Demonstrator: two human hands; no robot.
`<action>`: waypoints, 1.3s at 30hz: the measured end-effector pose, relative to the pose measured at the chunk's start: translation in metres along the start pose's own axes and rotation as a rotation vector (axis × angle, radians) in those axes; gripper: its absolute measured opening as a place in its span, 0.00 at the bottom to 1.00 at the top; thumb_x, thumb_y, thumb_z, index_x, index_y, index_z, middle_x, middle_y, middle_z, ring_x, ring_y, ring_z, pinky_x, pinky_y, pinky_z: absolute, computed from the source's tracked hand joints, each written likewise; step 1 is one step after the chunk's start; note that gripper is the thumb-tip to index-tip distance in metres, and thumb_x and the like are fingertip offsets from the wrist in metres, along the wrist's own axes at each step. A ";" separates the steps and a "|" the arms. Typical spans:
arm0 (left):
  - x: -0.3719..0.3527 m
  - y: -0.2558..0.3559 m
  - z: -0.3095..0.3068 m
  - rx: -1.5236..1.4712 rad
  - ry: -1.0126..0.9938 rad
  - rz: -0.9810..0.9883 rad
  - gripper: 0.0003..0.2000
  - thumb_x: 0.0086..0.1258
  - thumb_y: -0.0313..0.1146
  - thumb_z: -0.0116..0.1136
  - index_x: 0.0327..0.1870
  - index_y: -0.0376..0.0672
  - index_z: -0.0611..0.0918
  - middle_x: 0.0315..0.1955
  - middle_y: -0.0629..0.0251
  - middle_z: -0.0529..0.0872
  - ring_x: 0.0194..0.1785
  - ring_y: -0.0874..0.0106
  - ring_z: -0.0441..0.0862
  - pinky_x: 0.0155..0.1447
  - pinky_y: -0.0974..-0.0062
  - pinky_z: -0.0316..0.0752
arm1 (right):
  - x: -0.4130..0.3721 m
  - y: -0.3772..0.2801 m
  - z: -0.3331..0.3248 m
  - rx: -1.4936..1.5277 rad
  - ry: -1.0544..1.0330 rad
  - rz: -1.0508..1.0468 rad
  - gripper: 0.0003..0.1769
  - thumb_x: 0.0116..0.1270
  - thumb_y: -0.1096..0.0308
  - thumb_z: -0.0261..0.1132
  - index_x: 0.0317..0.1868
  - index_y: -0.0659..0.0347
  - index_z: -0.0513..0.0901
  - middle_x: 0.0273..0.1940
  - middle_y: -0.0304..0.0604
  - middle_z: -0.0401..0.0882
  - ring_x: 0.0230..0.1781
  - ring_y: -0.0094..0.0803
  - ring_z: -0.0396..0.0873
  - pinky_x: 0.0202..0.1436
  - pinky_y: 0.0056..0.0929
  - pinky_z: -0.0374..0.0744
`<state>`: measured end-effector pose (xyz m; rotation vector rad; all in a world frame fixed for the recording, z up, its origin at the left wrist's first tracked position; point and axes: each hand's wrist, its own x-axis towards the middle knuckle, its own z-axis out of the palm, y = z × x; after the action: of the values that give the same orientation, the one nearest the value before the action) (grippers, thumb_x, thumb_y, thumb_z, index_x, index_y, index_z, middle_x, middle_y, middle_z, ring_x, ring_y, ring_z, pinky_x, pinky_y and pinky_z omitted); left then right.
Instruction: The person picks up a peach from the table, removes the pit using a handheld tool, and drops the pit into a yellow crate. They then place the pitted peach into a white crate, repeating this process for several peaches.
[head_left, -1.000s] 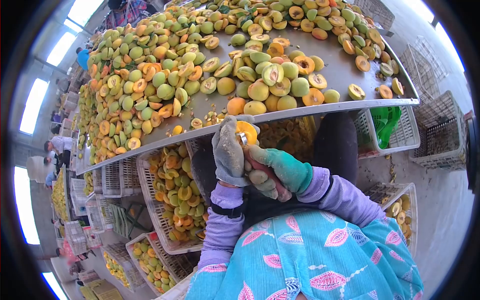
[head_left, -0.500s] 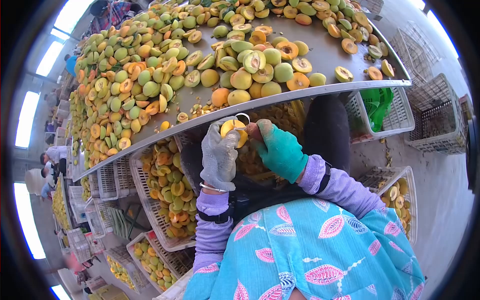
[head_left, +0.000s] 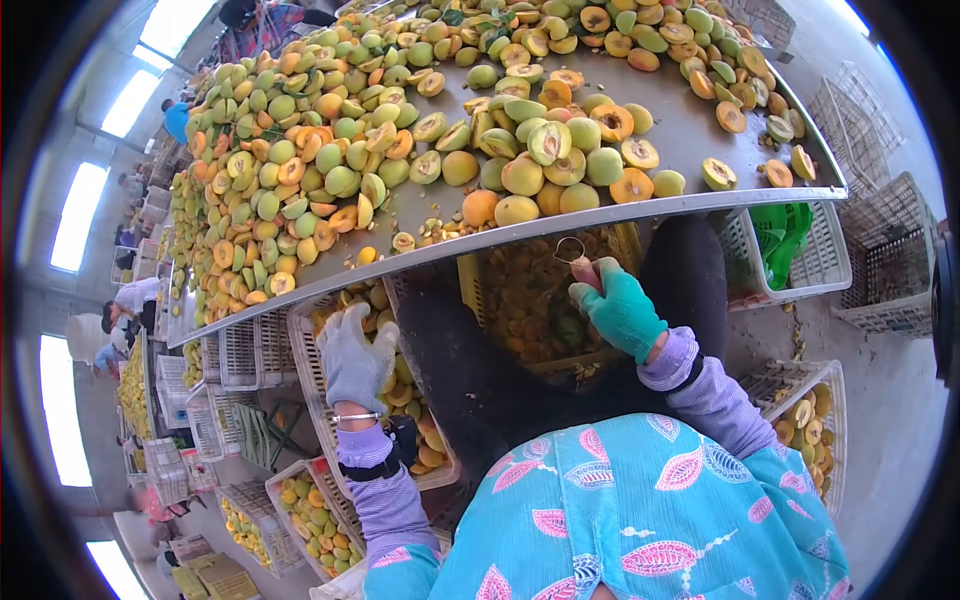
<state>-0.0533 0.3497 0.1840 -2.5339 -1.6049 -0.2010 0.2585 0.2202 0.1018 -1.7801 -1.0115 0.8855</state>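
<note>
**Left hand (head_left: 357, 365) spread over the crate (head_left: 302, 352), right hand (head_left: 625, 312) closed on a looped tool (head_left: 587, 272)**

The left grip is wide, gloved fingers apart above the fruit halves (head_left: 430, 440) in the crate; nothing shows in it, though the underside of the palm is hidden. The crate stands beside the left leg (head_left: 450, 370), probably so that this hand reaches it without the body turning.

The right grip is narrow, wrapped around the tool's handle. Its thin metal loop points away from the palm, toward the desk (head_left: 680, 130), which likely keeps the working end free of the glove. A yellow crate (head_left: 470, 285) sits low between the legs, below both hands, where it could catch whatever drops.

Whole and halved fruits (head_left: 640, 153) are heaped on the desk, some close to its near edge (head_left: 560, 225), within easy reach. Small pits or scraps (head_left: 440, 235) lie just inside that edge.
</note>
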 end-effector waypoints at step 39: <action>0.073 0.160 0.006 -1.980 -0.090 -0.359 0.19 0.78 0.47 0.47 0.51 0.36 0.74 0.37 0.52 0.83 0.35 0.63 0.85 0.39 0.69 0.83 | 0.003 -0.078 0.026 -0.137 0.088 -0.398 0.12 0.72 0.61 0.61 0.40 0.62 0.74 0.24 0.55 0.77 0.24 0.56 0.78 0.24 0.51 0.71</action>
<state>0.1225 0.3475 0.1848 -2.7727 -2.3221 -2.9589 0.2161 0.2543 0.1642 -1.6310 -1.3347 0.4962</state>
